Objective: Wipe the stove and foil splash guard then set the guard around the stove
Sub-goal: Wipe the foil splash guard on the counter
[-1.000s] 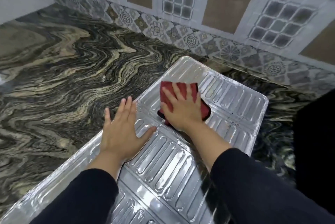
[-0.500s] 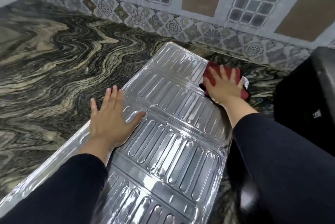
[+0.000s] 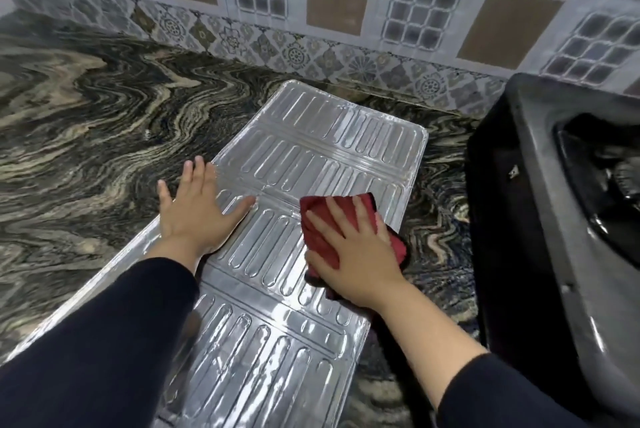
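Head view, hands [image 3: 356, 251] pressing cloth [image 3: 317, 237] (foil guard [image 3: 332, 150])

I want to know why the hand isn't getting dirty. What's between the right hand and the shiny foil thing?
A red cloth, pressed flat under the right hand onto the foil guard, in the head view.
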Motion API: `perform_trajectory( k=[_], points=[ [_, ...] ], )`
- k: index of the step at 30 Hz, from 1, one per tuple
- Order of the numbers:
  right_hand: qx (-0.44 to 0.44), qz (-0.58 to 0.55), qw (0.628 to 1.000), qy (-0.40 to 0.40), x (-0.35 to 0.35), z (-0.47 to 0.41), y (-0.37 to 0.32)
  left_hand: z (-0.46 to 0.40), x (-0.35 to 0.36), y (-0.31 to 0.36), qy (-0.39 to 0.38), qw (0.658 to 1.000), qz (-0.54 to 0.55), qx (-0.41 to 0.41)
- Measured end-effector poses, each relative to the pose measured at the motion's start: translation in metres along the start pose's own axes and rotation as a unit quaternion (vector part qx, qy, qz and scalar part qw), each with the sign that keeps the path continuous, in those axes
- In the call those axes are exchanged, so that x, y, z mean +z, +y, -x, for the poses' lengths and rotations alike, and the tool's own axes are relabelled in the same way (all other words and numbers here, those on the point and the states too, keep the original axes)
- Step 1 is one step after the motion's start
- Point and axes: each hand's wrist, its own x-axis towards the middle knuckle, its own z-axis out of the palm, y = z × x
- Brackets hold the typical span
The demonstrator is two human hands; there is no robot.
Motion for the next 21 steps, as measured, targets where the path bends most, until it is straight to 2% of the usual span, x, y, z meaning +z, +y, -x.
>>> perform_trajectory(
  k=[6,9,11,13,17,21],
  points=[
    [0.044,-0.027,0.999,-0.017,-0.016,0.008,0.008,-0.002,-0.010,-0.001,-0.025,0.999,-0.032,0.000],
    [0.051,-0.027,0.997,0.042,-0.035,-0.005,0.009,-0.003,-0.022,0.014,0.018,0.999,-0.028,0.009],
    [0.042,-0.053,0.997,0.040,-0.046,-0.016,0.011,0.009,-0.030,0.039,0.099,0.994,0.016,0.035],
    [0.020,-0.074,0.997,0.006,-0.051,-0.025,0.012,0.031,-0.032,0.070,0.133,0.986,0.088,0.058],
    [-0.020,-0.071,0.997,0.040,-0.057,-0.031,0.010,0.078,-0.020,0.120,0.092,0.974,0.191,0.076],
    [-0.015,-0.194,0.978,0.082,-0.079,-0.029,0.014,0.094,-0.020,0.141,0.083,0.945,0.300,0.096]
  ],
)
